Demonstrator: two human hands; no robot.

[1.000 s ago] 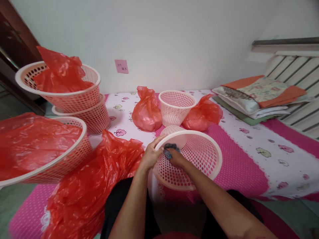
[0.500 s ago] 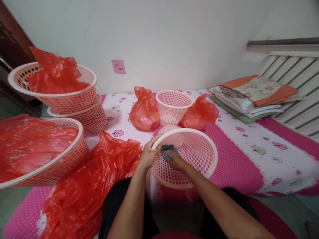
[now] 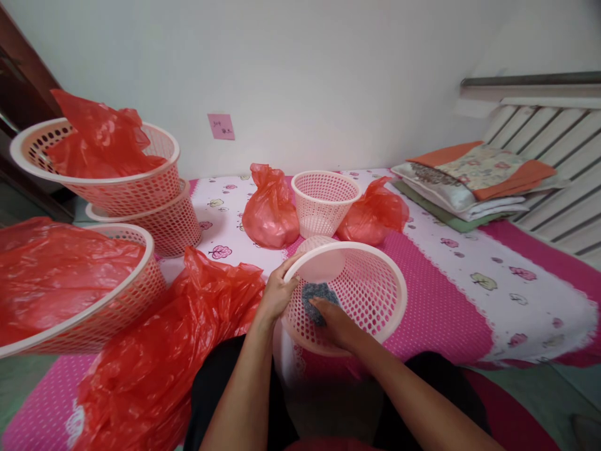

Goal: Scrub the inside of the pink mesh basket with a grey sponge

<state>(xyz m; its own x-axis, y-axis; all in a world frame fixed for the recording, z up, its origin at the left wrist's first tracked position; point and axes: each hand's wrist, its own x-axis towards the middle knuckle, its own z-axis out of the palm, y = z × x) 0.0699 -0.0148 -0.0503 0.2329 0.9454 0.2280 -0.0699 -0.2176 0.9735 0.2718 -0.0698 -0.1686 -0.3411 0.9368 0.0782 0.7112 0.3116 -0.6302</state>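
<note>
A pale pink perforated plastic basket (image 3: 370, 275) is tipped on its side, its mouth facing me. My left hand (image 3: 278, 294) grips its rim on the left. Inside the basket my right hand (image 3: 332, 318) presses a grey-blue cloth (image 3: 319, 295) against the lower left wall; some of its fingers are hidden by the cloth. Just behind stands another pink basket (image 3: 323, 210), upright, between two knotted red plastic bags, one on the left (image 3: 271, 210) and one on the right (image 3: 373, 216).
At left, a basket (image 3: 150, 257) holds red plastic, near stacked baskets (image 3: 173, 169). A large red plastic bag (image 3: 154, 351) lies beside my left arm. Folded textiles (image 3: 488, 175) rest by the white slatted rail (image 3: 554, 163). A pink note (image 3: 220, 126) is on the wall.
My right hand has moved the cloth down along the basket's inner wall, toward me. My left hand keeps its hold on the rim, and the basket stays nearly in place.
</note>
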